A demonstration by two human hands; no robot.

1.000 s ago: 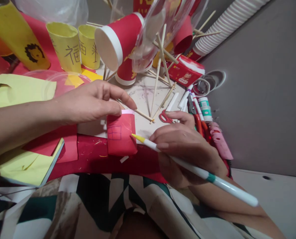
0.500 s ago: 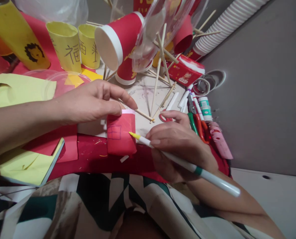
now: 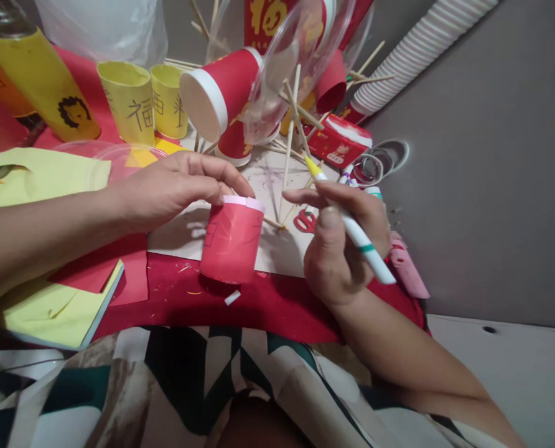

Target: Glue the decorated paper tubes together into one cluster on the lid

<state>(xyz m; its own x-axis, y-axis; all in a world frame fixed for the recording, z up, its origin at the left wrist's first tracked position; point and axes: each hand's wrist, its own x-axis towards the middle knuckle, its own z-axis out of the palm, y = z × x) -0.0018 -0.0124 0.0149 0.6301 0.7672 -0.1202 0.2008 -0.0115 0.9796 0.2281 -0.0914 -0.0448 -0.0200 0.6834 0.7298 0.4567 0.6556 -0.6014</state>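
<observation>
My left hand (image 3: 188, 177) grips the rim of a red paper cylinder (image 3: 233, 246), fingers behind it and thumb at its pale pink top edge. Dark drawn lines show on the cylinder's left side, with fainter marks on the right. Pinched in my right hand (image 3: 347, 239) is a white marker (image 3: 359, 236) with a yellow tip and a green band. The tip points up and left, apart from the cylinder. Red-handled scissors (image 3: 304, 221) lie just left of my right hand, partly covered by it.
Yellow paper cylinders (image 3: 130, 102) with drawn characters stand at the back left. Red paper cups (image 3: 228, 87), clear plastic lids and wooden sticks (image 3: 288, 143) crowd the back. A pink glue gun (image 3: 407, 264) lies at right; yellow paper (image 3: 67, 305) lies at left.
My right hand has lifted the marker up and right, away from the cylinder. The cylinder has turned, so its drawn square sits nearer the left edge.
</observation>
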